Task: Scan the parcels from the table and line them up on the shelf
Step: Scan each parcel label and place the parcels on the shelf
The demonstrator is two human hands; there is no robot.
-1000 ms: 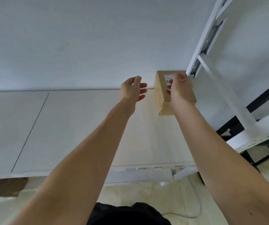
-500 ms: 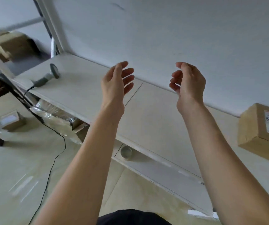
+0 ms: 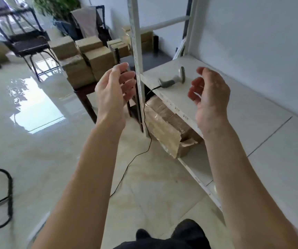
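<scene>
While both hands (image 3: 162,90) hang empty, the scanner (image 3: 174,78) lies near the shelf (image 3: 252,112) edge.

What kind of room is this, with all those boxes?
Probably a small parcel sorting or storage room. Cardboard parcels are stacked on a dark table, a corded handheld scanner lies on a white metal shelf, and both hands are empty.

A dark chair (image 3: 30,44) is standing on the glossy pale floor (image 3: 36,144), which is reflecting window light. A green plant (image 3: 56,5) is showing behind it, beside a grey cloth (image 3: 89,20) that is draping over a dark frame. A black bent tube (image 3: 8,194) is lying at the left edge.
</scene>
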